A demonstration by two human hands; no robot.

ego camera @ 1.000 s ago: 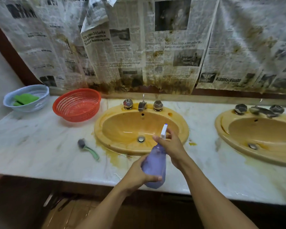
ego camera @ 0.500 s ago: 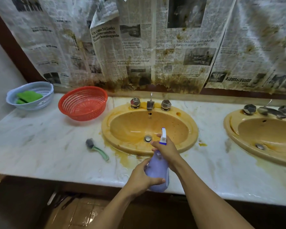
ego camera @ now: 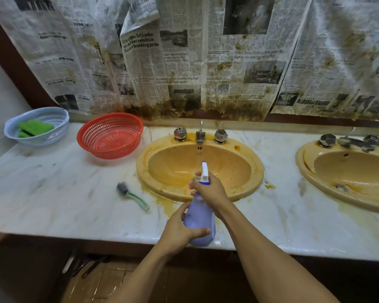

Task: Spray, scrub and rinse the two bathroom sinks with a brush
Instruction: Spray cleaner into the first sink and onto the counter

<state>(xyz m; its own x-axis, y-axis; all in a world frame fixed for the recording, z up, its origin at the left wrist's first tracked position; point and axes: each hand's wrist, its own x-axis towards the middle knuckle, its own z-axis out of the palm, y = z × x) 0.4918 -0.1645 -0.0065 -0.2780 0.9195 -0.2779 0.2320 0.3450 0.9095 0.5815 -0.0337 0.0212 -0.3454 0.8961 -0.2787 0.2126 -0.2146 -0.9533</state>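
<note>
A lavender spray bottle is held over the front edge of the centre sink, with its white nozzle pointed into the basin. The bottle's lower body is gripped by the left hand, the fingers curled round the far side and the thumb laid across the front. The neck, just below the trigger head, is wrapped by the right hand, whose fingers are closed round it (whether the trigger is squeezed cannot be told). The centre sink is yellow and is streaked with orange-brown grime, which is spread over its front rim onto the marble counter. At the back of this sink a chrome faucet is flanked by two knobs. Just left of the sink a green-handled brush is laid flat on the counter, apart from both hands. Behind and left of the sink a red mesh basket is set, and farther left a pale blue basket in which green scouring pads are held. Well to the right of the sink a second yellow sink is partly cut off by the frame edge. Behind the sink, stained newspaper sheets are hung over the wall.
</note>
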